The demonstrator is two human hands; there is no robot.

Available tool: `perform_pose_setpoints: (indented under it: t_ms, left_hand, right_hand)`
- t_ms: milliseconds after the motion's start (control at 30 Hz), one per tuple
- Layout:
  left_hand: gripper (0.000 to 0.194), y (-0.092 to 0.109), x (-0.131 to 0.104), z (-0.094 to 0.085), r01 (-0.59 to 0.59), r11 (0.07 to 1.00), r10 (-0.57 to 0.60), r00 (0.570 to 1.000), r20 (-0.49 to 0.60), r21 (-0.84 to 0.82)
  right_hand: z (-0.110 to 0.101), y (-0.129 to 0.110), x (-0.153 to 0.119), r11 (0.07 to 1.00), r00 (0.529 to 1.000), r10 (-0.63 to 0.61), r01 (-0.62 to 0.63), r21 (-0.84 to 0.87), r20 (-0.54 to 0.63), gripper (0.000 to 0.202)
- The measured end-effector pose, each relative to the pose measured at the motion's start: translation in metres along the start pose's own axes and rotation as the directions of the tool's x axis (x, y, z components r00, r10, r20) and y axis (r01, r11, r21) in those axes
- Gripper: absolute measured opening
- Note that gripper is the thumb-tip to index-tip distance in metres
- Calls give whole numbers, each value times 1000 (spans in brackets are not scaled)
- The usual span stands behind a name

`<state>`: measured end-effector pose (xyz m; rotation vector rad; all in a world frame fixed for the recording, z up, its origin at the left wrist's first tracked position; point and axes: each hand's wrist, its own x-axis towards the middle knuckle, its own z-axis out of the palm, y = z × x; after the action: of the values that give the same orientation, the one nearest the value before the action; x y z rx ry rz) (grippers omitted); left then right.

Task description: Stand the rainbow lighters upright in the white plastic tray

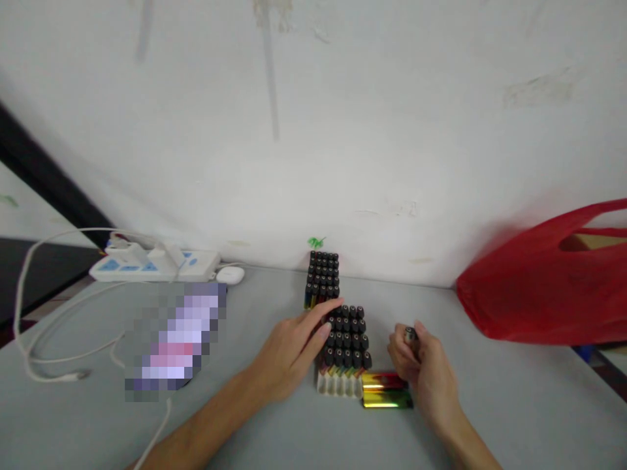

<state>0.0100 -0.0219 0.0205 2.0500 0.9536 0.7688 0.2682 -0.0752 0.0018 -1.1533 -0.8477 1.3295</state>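
Observation:
A white tray point(339, 385) with small cells holds rows of upright lighters point(347, 340) with black tops and shiny multicoloured bodies. Its front row of cells is bare. My left hand point(294, 349) lies against the tray's left side, index finger and thumb stretched over the black tops, with nothing visible in its grasp. My right hand point(428, 372) is closed around one lighter point(410, 334), whose black top points up out of the fist. Between the tray and that hand, shiny gold, red and green lighters point(386, 399) lie flat. Another block of upright lighters point(323, 274) stands behind, near the wall.
To the left are a white power strip point(203, 266) with plugs, a small white case point(230, 275), a blurred phone point(181, 339) and a looping white cable point(68, 376). A red bag point(543, 294) stands at right. A white wall point(392, 130) bounds the grey table point(274, 444).

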Motion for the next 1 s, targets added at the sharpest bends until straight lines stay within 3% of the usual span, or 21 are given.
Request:
perform_pose_setpoints:
  t_ms: [100,400,700,900,1000]
  left_hand:
    - [48,0,0,0,-2,1000,2,1000,-3,-6]
    - [48,0,0,0,8,1000,-8,1000,2,-16]
    - [48,-1,0,0,4,1000,-4,1000,2,-8]
    - [48,0,0,0,9,1000,-9,1000,5,-10]
    - [48,-1,1,0,3,1000,-3,1000,-7,-21]
  right_hand:
    - [0,-3,-1,998,996,-38,34,-43,-82,60]
    - [2,-14,1,999,1000,15,-15,-47,2,68]
    - [2,-15,-5,999,1000,15,-16,-49,-10,64]
    - [17,-23,-15,981,993,-116,109,-162,-37,58]
    - [18,-28,-23,918,960,-279,274,-287,22,46]
